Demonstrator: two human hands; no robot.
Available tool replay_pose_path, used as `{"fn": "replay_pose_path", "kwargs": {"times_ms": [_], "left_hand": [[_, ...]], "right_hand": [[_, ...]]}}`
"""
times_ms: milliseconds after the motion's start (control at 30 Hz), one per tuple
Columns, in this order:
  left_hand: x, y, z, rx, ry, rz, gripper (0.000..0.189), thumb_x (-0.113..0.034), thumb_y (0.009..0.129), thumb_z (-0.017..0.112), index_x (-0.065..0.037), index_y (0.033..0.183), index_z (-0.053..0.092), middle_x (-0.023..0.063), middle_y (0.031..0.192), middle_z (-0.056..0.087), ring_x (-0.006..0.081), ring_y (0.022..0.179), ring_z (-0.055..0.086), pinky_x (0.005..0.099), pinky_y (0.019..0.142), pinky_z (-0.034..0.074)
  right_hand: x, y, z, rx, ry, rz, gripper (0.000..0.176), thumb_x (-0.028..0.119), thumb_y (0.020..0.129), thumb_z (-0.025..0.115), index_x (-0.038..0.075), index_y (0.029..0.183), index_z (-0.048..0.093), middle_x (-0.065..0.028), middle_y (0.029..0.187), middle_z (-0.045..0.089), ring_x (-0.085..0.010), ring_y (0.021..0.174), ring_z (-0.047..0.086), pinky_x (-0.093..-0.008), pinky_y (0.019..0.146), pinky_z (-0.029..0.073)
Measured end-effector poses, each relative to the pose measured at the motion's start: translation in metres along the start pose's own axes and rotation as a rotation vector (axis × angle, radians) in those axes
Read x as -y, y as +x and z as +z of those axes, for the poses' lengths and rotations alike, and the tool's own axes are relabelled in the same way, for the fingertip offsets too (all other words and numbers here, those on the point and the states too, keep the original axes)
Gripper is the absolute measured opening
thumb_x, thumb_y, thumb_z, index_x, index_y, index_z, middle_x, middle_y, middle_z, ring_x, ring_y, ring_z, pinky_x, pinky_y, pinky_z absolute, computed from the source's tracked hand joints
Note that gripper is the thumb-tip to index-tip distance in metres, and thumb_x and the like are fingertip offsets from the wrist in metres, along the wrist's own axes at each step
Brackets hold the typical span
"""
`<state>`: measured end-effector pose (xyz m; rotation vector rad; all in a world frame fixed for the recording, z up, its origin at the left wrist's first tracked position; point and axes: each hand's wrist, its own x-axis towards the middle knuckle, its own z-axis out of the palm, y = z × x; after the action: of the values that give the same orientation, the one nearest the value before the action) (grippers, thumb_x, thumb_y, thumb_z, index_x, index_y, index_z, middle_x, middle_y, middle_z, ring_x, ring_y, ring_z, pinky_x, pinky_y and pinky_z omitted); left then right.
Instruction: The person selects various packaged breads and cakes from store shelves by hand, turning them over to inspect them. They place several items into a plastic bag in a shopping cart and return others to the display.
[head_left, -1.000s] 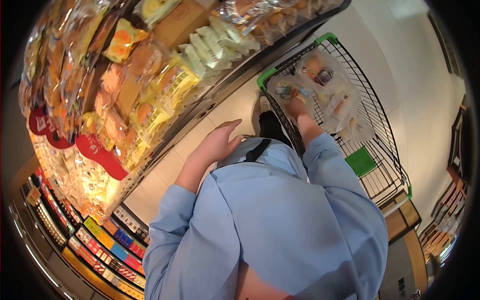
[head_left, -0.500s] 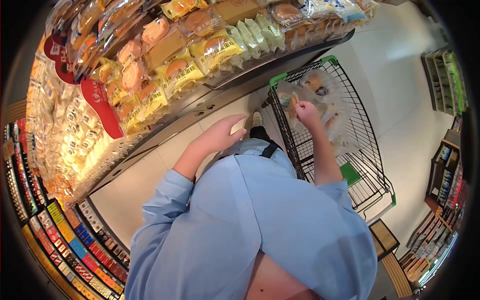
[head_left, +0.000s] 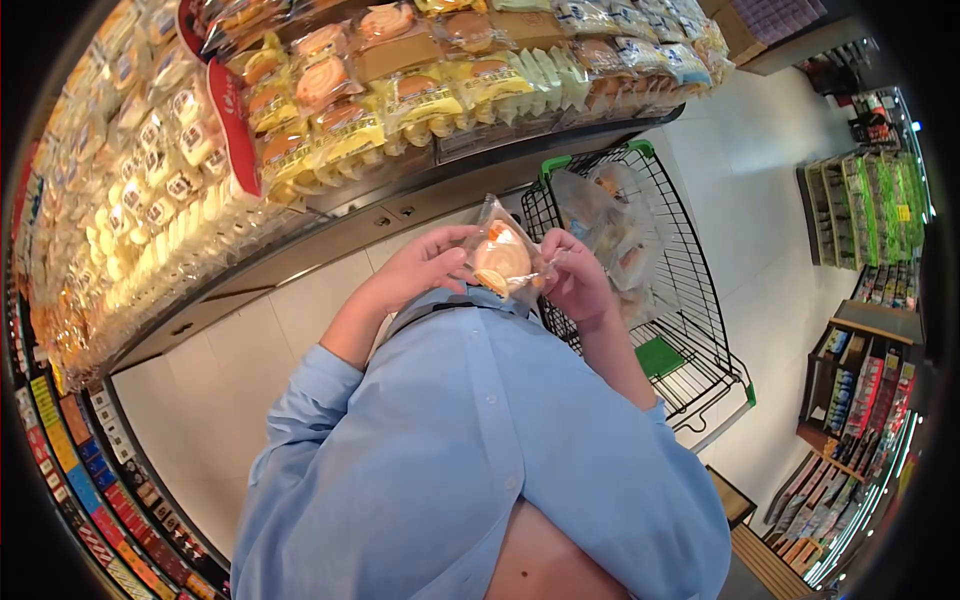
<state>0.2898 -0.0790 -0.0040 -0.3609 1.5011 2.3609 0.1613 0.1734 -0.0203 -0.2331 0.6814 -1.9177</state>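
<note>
Right hand (head_left: 578, 278) pinches a round peach-coloured plastic-wrapped pastry (head_left: 503, 258) — left hand (head_left: 428, 268) kinda half-open at its nine o'clock — contact's unclear.

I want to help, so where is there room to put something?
Bare floor lies between the display and the left sleeve, and right of the shopping cart. Inside, wire shows bare beside the green panel. It's crowded on the display, at the cart's far end under plastic bags, and by the right hand, holding a wrapped pastry.
</note>
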Motion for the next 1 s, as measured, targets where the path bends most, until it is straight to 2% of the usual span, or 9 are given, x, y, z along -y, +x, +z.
{"fn": "replay_pose_path", "kwargs": {"times_ms": [100,167,233,367,500,567,700,800,1000], "left_hand": [[0.002,-0.025,-0.01,0.016,0.004,0.017,0.052,-0.031,0.097,0.063,-0.005,0.139,0.047,0.0066,0.11,0.063,0.0112,0.09,0.064,0.0251,0.076,0.054],[0.008,-0.04,-0.015,-0.177,-0.006,0.093,0.043,-0.027,0.097,0.063,-0.005,0.132,0.054,0.0018,0.1,0.066,0.0075,0.08,0.062,0.0229,0.071,0.053],[0.012,-0.056,-0.018,-0.236,-0.018,0.129,0.04,-0.025,0.097,0.064,-0.005,0.131,0.055,0.0011,0.099,0.066,0.0073,0.08,0.061,0.0231,0.071,0.052],[0.017,-0.082,-0.022,-0.35,-0.038,0.235,0.036,-0.02,0.096,0.065,-0.005,0.127,0.056,0.0003,0.097,0.066,0.0063,0.079,0.06,0.0227,0.071,0.051],[0.018,-0.099,-0.029,-0.429,-0.089,0.303,0.033,-0.018,0.096,0.063,-0.003,0.125,0.057,0.0015,0.102,0.066,0.0072,0.086,0.061,0.0244,0.075,0.051],[0.023,-0.098,-0.033,-0.476,-0.318,0.327,0.035,-0.019,0.095,0.064,-0.003,0.125,0.055,0.0021,0.106,0.065,0.0072,0.088,0.06,0.0246,0.078,0.051],[0.021,-0.099,-0.028,-0.399,-0.263,0.354,0.038,-0.021,0.096,0.064,-0.004,0.128,0.05,0.0045,0.113,0.064,0.008,0.099,0.06,0.0248,0.085,0.05],[0.01,-0.105,-0.033,-0.486,-0.245,0.39,0.035,-0.021,0.096,0.063,-0.005,0.125,0.051,0.0052,0.114,0.064,0.0088,0.101,0.062,0.025,0.083,0.052],[-0.006,-0.113,-0.049,-0.457,-0.315,0.396,0.037,-0.015,0.096,0.064,-0.002,0.126,0.048,0.0069,0.111,0.067,0.0119,0.097,0.067,0.0275,0.073,0.057]], "right_hand": [[-0.03,0.017,0.042,-0.198,0.001,0.014,0.028,0.025,0.1,0.052,0.006,0.12,0.05,-0.0027,0.079,0.054,-0.0148,0.073,0.059,-0.0303,0.069,0.052],[-0.048,0.025,0.047,-0.233,-0.023,0.066,0.03,0.027,0.101,0.051,0.006,0.123,0.049,-0.0035,0.082,0.056,-0.0146,0.073,0.059,-0.0301,0.068,0.052],[-0.058,0.036,0.065,-0.316,-0.11,0.148,0.038,0.028,0.101,0.051,0.006,0.131,0.045,-0.0061,0.096,0.061,-0.0127,0.077,0.06,-0.0277,0.069,0.052],[-0.076,0.047,0.092,-0.216,-0.405,0.21,0.042,0.019,0.097,0.059,0.001,0.133,0.046,-0.0073,0.113,0.063,-0.0105,0.09,0.063,-0.0248,0.073,0.053],[-0.08,0.064,0.108,-0.068,-0.495,0.237,0.039,0.018,0.097,0.06,0.0,0.13,0.049,-0.0082,0.117,0.061,-0.0104,0.094,0.063,-0.0253,0.074,0.054],[-0.082,0.068,0.12,-0.138,-0.54,0.205,0.04,0.015,0.096,0.062,0.0,0.129,0.046,-0.0102,0.119,0.059,-0.0122,0.097,0.063,-0.0273,0.078,0.056],[-0.101,0.077,0.133,-0.157,-0.52,0.068,0.037,0.012,0.097,0.059,0.003,0.129,0.041,-0.0108,0.123,0.056,-0.018,0.104,0.063,-0.0331,0.089,0.057],[-0.106,0.084,0.137,-0.166,-0.523,0.165,0.042,0.014,0.094,0.065,0.001,0.127,0.042,-0.0116,0.117,0.059,-0.0157,0.097,0.065,-0.0314,0.086,0.057],[-0.104,0.083,0.131,-0.163,-0.534,0.228,0.026,0.024,0.104,0.05,0.001,0.115,0.055,-0.0078,0.096,0.066,-0.0156,0.085,0.066,-0.03,0.076,0.057]]}}
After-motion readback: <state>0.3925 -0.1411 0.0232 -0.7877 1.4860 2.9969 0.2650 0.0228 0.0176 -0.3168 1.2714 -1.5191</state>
